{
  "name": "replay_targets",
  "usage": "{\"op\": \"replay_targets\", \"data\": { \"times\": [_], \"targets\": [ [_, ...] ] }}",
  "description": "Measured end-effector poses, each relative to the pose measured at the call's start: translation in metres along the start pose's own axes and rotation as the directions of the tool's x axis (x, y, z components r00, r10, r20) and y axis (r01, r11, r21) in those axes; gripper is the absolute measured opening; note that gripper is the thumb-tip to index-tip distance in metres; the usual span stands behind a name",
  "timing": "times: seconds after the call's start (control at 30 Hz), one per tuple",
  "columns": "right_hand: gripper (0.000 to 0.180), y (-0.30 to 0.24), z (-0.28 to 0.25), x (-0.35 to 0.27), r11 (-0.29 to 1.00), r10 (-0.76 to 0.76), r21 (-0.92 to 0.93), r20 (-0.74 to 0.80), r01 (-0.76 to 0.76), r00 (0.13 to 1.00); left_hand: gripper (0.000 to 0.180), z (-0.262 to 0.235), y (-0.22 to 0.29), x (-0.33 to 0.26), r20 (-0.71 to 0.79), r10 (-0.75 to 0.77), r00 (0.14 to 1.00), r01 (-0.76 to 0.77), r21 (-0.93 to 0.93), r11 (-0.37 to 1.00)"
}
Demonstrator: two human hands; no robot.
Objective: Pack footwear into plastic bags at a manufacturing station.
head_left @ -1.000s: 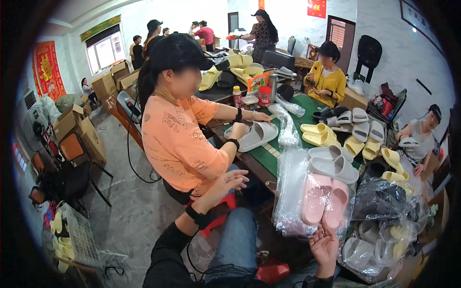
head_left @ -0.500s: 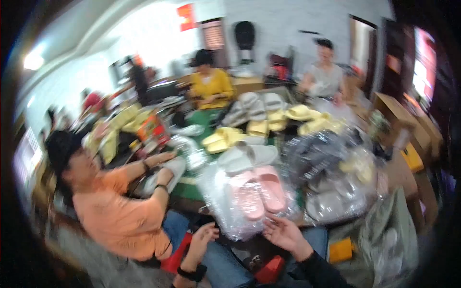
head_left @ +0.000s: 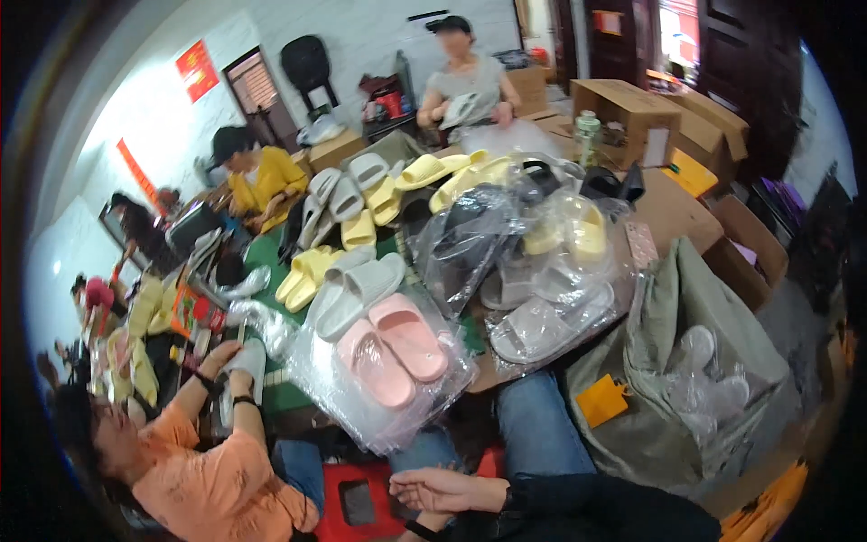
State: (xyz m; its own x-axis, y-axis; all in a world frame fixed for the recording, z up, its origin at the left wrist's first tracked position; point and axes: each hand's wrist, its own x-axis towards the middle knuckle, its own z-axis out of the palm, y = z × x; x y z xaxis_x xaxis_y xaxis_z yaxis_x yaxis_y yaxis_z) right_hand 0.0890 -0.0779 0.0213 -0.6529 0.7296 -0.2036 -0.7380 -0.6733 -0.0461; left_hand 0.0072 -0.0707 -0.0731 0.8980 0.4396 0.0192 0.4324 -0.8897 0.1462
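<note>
My right hand (head_left: 438, 490) hovers above my lap, in front of the table edge, holding nothing, its fingers loosely bent and slightly apart. Behind and below it is my left hand (head_left: 433, 521); its fingers are mostly hidden, and a dark band circles that wrist. Just beyond the hands, a pair of pink slide slippers (head_left: 390, 352) rests on a stack of clear plastic bags (head_left: 379, 429) that overhangs the edge. Light grey slides (head_left: 359, 291) lie against their far side. To the right are grey slippers in clear plastic (head_left: 551, 325).
Yellow slides (head_left: 307, 278) and dark bagged slippers (head_left: 470, 235) crowd the table. A grey-green sack (head_left: 632, 361) at right holds bagged slippers, with an orange packet (head_left: 602, 400) on it. At left, a co-worker in orange (head_left: 217, 479) handles a slipper. Near my knees stands a red stool (head_left: 330, 519).
My view has swung to the right, shifting the table leftward. My hands, apart on either side before, are now close together and overlapping, with the right in front. The pink slides remain on the bags.
</note>
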Motion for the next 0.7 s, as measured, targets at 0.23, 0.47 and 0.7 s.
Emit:
{"op": "replay_targets", "data": {
  "times": [0.23, 0.47, 0.7],
  "targets": [
    [0.015, -0.019, 0.016, -0.012, 0.982, -0.152, 0.086, -0.179, 0.169, 0.972, 0.037, 0.020, 0.096, -0.064, 0.163, -0.443, 0.882, 0.464, -0.132, 0.876],
    [0.012, -0.002, 0.024, -0.028, 0.994, 0.034, 0.107, -0.125, -0.020, 0.992, 0.037, 0.008, 0.099, -0.061, 0.306, -0.510, 0.804, 0.574, -0.176, 0.800],
    [0.015, -0.031, 0.012, -0.056, 0.978, -0.122, 0.162, -0.052, 0.129, 0.991, 0.036, -0.004, 0.074, -0.010, 0.451, -0.221, 0.865, 0.383, -0.307, 0.871]
  ]
}}
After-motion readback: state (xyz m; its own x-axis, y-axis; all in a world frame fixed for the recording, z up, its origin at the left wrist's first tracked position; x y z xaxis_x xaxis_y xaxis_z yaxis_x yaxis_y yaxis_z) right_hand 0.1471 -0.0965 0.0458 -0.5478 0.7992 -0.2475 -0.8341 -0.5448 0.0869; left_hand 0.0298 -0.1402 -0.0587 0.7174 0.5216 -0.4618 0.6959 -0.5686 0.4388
